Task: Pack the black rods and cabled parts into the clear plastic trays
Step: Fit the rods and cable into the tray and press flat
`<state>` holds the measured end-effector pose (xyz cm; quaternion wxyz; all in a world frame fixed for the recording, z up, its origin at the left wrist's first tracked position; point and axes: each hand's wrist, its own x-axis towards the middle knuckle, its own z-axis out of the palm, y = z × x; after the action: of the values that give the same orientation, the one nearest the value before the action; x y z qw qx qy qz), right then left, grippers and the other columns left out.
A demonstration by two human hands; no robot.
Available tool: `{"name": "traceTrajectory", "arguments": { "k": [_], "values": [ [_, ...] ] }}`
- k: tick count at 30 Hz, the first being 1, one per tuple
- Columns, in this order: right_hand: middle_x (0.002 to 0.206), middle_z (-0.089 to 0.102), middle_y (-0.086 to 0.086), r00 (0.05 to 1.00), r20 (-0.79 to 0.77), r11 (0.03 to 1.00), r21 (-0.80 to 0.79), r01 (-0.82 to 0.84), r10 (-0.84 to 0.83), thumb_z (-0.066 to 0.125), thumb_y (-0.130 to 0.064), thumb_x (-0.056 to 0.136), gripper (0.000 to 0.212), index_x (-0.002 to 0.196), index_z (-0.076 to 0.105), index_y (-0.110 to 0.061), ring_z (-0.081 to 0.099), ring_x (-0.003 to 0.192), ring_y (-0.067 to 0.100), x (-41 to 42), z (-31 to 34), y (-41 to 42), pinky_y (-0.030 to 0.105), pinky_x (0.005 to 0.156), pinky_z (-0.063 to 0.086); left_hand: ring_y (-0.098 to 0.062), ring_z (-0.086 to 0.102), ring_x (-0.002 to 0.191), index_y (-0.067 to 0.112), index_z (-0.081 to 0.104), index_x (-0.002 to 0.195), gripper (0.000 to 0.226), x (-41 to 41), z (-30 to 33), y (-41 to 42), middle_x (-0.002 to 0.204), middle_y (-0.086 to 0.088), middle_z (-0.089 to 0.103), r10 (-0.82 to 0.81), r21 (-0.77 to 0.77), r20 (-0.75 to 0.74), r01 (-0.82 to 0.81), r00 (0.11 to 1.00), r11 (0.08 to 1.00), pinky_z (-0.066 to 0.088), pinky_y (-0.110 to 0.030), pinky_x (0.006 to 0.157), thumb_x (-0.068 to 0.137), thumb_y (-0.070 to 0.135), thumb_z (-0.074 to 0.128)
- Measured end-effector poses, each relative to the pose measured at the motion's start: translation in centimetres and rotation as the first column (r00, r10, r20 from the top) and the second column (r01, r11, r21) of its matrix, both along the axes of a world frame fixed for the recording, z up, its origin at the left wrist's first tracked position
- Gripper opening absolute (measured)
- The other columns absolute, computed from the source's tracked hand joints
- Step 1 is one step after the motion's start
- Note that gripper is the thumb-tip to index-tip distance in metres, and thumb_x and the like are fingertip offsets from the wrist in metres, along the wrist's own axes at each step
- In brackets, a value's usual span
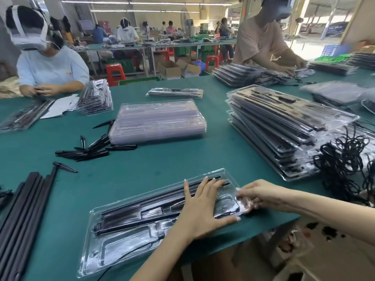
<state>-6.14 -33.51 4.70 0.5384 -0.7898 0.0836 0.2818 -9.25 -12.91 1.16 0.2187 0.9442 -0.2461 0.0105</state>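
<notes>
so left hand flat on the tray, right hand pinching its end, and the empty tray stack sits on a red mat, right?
Not quite: the head view shows the mat is green. The rest holds: left hand flat on the tray, right hand pinching its end, empty tray stack behind.

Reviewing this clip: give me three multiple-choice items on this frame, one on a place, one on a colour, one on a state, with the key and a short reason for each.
1. Where does the stack of empty clear plastic trays stand?
A. mid-table
B. on a stool
C. on the floor

2. What colour is the table cover?
A. red
B. teal green
C. white

3. How does the left hand lie on the clear plastic tray holding long black rods?
A. curled into a fist
B. flat with fingers spread
C. lifted clear of it

Key: 1 A, it stands beyond the near tray; 2 B, teal shows all round the trays; 3 B, the straight fingers press down while the right hand pinches the tray's end.
</notes>
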Motion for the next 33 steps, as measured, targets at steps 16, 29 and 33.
{"name": "traceTrajectory", "arguments": {
  "k": [16, 29, 33],
  "values": [
    [0.089, 0.075, -0.002, 0.955, 0.288, 0.976, -0.216, -0.002, 0.065, 0.064, -0.015, 0.088, 0.022, 0.106, 0.074, -0.021, 0.066, 0.081, 0.006, -2.3, 1.6, -0.2, 0.014, 0.070, 0.046, -0.010, -0.008, 0.146, 0.041, 0.038, 0.136, 0.059, 0.5, 0.0, 0.3, 0.158, 0.001, 0.015, -0.073, -0.009, -0.140, 0.073, 0.987, 0.997, -0.026, -0.060, 0.106, 0.084, 0.068, 0.048],
    [0.095, 0.054, -0.003, 0.817, 0.441, 0.799, -0.600, -0.039, 0.371, 0.072, -0.032, 0.082, 0.044, 0.117, 0.046, -0.026, 0.050, 0.080, 0.007, -0.5, 0.4, -0.4, 0.021, 0.073, 0.034, -0.005, -0.004, 0.146, 0.033, 0.005, 0.151, 0.076, 0.4, 0.8, 0.2, 0.160, 0.008, 0.007, -0.063, -0.158, -0.234, 0.026, 0.970, 0.987, -0.019, -0.048, 0.114, 0.090, 0.063, 0.041],
    [0.110, 0.052, -0.004, 0.613, 0.646, 0.846, -0.528, -0.071, 0.455, 0.072, -0.035, 0.082, 0.038, 0.115, 0.057, -0.026, 0.047, 0.106, 0.011, -0.2, 2.2, 1.3, 0.025, 0.095, 0.034, -0.004, 0.044, 0.128, 0.025, 0.045, 0.129, 0.046, 0.2, 4.0, 3.7, 0.138, 0.004, 0.048, 0.004, -0.799, -0.349, -0.300, 0.937, 0.521, 0.035, -0.018, 0.108, 0.085, 0.023, 0.057]
  ]
}}
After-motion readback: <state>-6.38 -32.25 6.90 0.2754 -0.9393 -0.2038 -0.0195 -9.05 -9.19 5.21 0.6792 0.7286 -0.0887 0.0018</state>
